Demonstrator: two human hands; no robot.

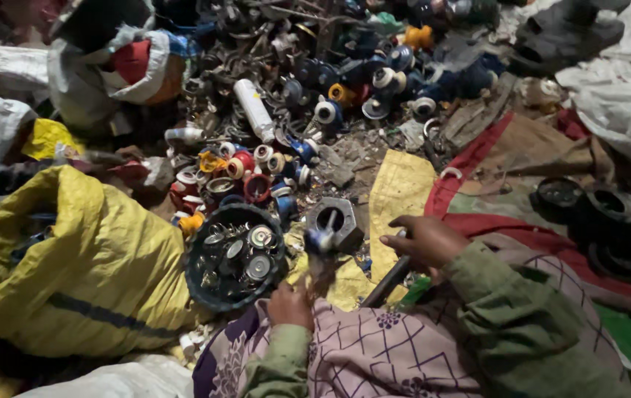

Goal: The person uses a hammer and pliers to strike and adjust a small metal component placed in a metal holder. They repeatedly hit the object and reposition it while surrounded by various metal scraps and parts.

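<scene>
Scrap fills the head view: my left hand [290, 304] grips a small blurred piece [320, 243], bluish-white at its top, raised just in front of a grey hexagonal metal block [336, 222] with a round hole. My right hand [424, 240] closes around a dark metal rod [387, 280] slanting down toward my lap. Beside my left hand sits a dark round basket [205, 284] of shiny metal caps, against a yellow sack [87, 258].

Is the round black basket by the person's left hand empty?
No. The black basket beside the left hand holds a heap of small round metal caps.
</scene>
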